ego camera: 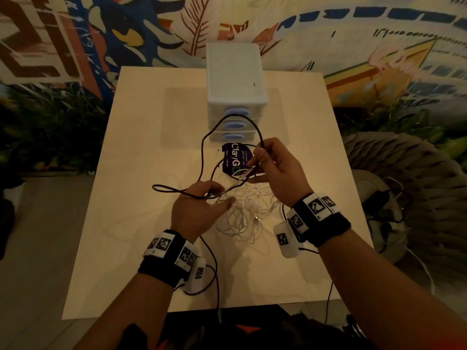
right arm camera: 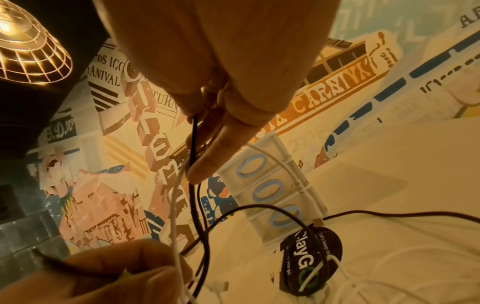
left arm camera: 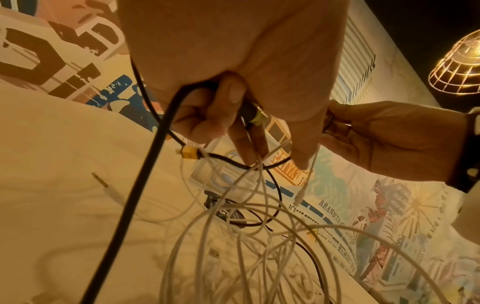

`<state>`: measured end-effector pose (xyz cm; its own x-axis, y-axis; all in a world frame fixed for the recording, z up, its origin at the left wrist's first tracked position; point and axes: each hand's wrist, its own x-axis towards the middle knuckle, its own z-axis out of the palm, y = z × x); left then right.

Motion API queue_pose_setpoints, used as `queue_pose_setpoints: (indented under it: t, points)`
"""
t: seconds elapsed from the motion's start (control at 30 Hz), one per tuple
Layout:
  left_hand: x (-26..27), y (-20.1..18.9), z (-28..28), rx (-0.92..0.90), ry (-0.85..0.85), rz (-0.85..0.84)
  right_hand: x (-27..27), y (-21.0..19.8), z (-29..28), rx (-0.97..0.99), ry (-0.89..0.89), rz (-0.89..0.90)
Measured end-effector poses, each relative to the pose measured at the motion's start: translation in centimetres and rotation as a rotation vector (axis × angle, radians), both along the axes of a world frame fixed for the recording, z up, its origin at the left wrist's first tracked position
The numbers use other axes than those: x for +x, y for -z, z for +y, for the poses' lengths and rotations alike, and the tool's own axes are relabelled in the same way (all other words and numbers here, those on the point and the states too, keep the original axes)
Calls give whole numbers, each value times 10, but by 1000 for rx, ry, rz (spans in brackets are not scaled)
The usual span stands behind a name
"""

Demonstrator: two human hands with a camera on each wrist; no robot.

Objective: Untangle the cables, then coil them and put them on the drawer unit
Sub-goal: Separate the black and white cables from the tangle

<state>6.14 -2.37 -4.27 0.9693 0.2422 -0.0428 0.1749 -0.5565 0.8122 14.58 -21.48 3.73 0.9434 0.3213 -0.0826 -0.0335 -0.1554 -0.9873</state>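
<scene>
A tangle of white cables lies on the pale table between my hands, with a dark cable looping up out of it. My left hand grips the dark cable with curled fingers over the tangle. My right hand pinches the dark cable's raised loop together with a white strand, just in front of the drawer unit. The white drawer unit, three drawers with blue handles, stands at the table's far middle with a bare top. A yellow-tipped plug hangs below my left fingers.
A round dark sticker lies on the table before the drawers. A wicker chair with dark cables on it stands at the right. A mural wall runs behind the table. The sensor wires trail from my wrists over the near edge.
</scene>
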Motion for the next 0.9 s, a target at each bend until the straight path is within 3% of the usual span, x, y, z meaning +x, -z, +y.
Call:
queue_pose_setpoints:
  t: [0.27,0.47,0.7,0.9]
  points:
    - [3,4,2,95,-68,-47,-1,0,-1,-111,-20,-95]
    - [0,9,19,52,-205,83,13,-1,-24,-208,109,-198]
    - [-2,4,22,31,-244,143,22,-11,-48,-404,82,-520]
    - [-8,-19,31,52,-298,196,10,-8,-58,-393,71,-519]
